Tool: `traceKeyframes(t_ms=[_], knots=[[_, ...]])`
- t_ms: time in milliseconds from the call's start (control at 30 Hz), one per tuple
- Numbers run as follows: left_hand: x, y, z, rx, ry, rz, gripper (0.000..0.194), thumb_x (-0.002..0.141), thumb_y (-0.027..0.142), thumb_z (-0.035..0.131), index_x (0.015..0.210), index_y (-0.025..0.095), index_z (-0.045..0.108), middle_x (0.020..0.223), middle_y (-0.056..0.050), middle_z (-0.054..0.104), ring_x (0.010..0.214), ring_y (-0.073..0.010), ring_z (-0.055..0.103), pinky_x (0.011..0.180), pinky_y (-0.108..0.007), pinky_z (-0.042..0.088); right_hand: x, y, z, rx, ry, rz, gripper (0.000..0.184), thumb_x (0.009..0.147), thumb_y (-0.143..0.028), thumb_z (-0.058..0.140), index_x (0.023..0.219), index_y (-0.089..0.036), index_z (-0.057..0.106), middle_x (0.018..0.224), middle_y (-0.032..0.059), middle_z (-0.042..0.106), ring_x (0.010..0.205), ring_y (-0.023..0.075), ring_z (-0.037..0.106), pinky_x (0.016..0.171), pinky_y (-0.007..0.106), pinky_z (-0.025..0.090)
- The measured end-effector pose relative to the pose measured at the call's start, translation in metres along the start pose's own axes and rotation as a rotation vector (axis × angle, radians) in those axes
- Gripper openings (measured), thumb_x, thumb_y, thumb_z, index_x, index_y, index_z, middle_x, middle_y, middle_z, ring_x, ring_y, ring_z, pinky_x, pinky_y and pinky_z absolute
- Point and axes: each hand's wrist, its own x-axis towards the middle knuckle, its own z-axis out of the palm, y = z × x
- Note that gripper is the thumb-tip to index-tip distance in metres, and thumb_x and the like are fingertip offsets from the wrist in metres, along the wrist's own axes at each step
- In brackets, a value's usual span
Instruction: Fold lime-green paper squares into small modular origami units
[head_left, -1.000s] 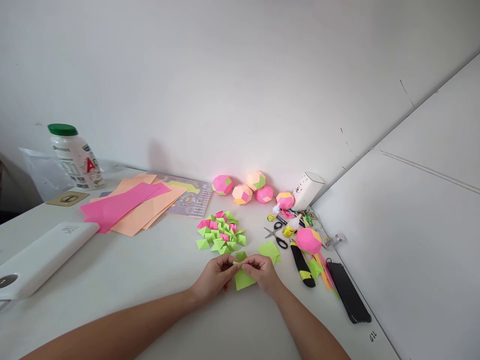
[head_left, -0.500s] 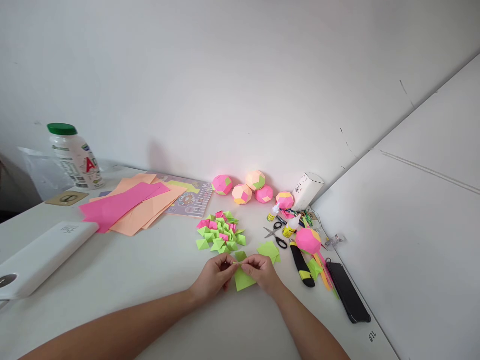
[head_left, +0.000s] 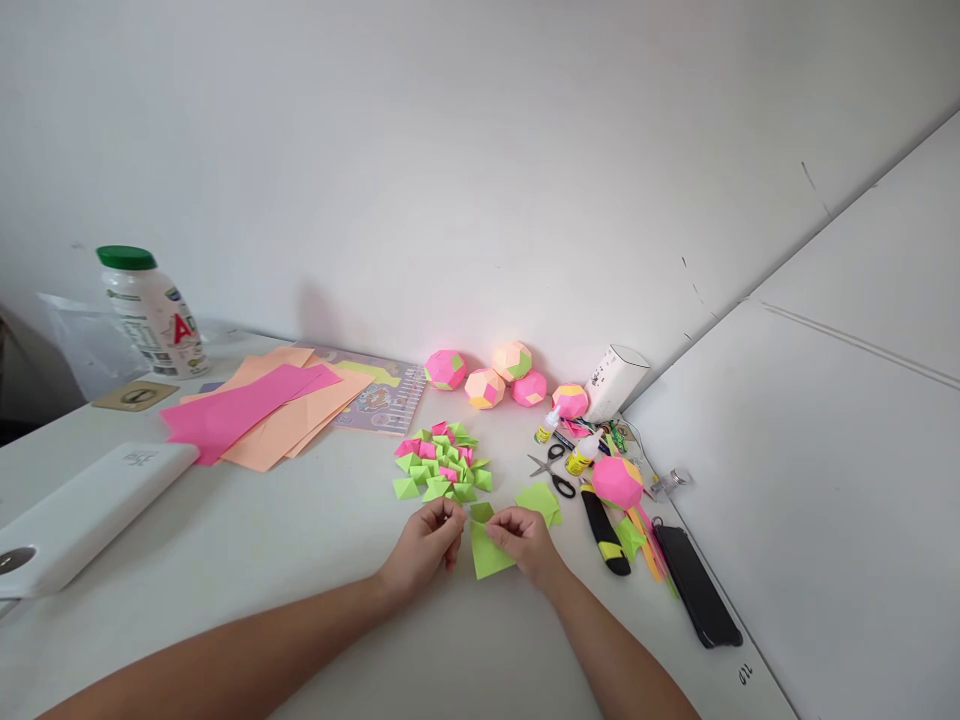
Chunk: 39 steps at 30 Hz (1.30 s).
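Green paper square (head_left: 489,560), lower centre of frame: my right hand (head_left: 531,550) overlaps its upper-right edge, the nearer; my left hand (head_left: 421,552) curls apart, leftward. I cannot tell whether either grips anything.

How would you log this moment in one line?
left hand: near green square paper, grip unclear | right hand: over that paper, grip unclear | beyond: heap of folded green and pink paper pieces

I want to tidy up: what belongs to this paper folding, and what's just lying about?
Likely part of it:
flat green paper square at the right hand
small folded green-and-pink paper pieces

Probably just lying about:
white plastic bottle, green-capped
flat black rectangular phone
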Motion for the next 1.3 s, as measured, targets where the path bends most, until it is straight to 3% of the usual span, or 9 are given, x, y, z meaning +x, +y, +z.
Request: traceKeyframes(t_ms=[200,333,633,833,1100,1200,1300], knots=[[0.001,-0.005,0.0,0.068,-0.116,-0.012,0.029,0.075,0.046,0.057,0.081,0.02,0.047,0.046,0.009,0.044,0.038,-0.0088,0.041,0.039,-0.02,0.037,0.0,0.001,0.0,0.008,-0.02,0.001,0.022,0.069,-0.036,0.068,0.07,-0.014,0.065,0.057,-0.0024,0.052,0.052,0.0093,0.041,0.049,0.022,0.031],[0.001,-0.007,0.001,0.203,-0.166,-0.027,0.029,0.075,0.046,0.057,0.076,0.018,0.048,0.046,0.008,0.044,0.038,-0.0081,0.041,0.038,-0.019,0.031,-0.001,0.002,0.001,-0.039,-0.059,-0.044,0.015,0.072,-0.029,0.065,0.071,-0.014,0.064,0.06,-0.0014,0.053,0.054,0.0096,0.042,0.051,0.022,0.033],[-0.004,-0.004,0.001,0.266,-0.178,-0.034,0.027,0.077,0.044,0.053,0.072,0.019,0.046,0.042,0.009,0.042,0.036,-0.0073,0.037,0.038,-0.018,0.025,-0.003,-0.002,0.005,-0.085,-0.068,-0.057,0.008,0.07,-0.02,0.058,0.064,-0.015,0.058,0.055,-0.0036,0.046,0.049,0.008,0.035,0.045,0.021,0.027],[-0.003,-0.006,0.0,0.215,-0.124,-0.029,0.028,0.078,0.046,0.051,0.072,0.02,0.044,0.04,0.009,0.044,0.035,-0.0074,0.037,0.038,-0.018,0.028,-0.003,-0.006,0.004,-0.018,-0.011,-0.048,0.008,0.068,-0.016,0.053,0.059,-0.016,0.052,0.051,-0.0058,0.038,0.046,0.0073,0.03,0.042,0.02,0.023],[0.001,-0.002,0.001,0.034,-0.04,-0.049,0.035,0.074,0.054,0.053,0.069,0.021,0.041,0.04,0.01,0.043,0.036,-0.0084,0.039,0.038,-0.019,0.034,0.002,0.004,-0.001,0.31,0.112,-0.015,0.014,0.075,-0.022,0.05,0.062,-0.019,0.046,0.05,-0.0042,0.049,0.042,0.0102,0.044,0.041,0.022,0.036],[0.001,-0.001,0.001,0.033,-0.054,-0.044,0.035,0.075,0.053,0.053,0.069,0.021,0.042,0.04,0.009,0.044,0.036,-0.0083,0.038,0.038,-0.019,0.034,0.001,0.002,0.0,0.283,0.098,-0.033,0.012,0.078,-0.029,0.055,0.073,-0.019,0.051,0.059,-0.0035,0.051,0.047,0.0103,0.046,0.042,0.021,0.038],[0.001,-0.002,0.001,0.054,-0.071,-0.038,0.034,0.075,0.052,0.053,0.07,0.02,0.042,0.039,0.009,0.044,0.036,-0.0083,0.038,0.038,-0.019,0.034,-0.002,-0.001,0.002,0.17,-0.003,-0.026,0.014,0.073,-0.028,0.064,0.08,-0.018,0.057,0.061,-0.0037,0.049,0.052,0.01,0.045,0.046,0.02,0.04]])
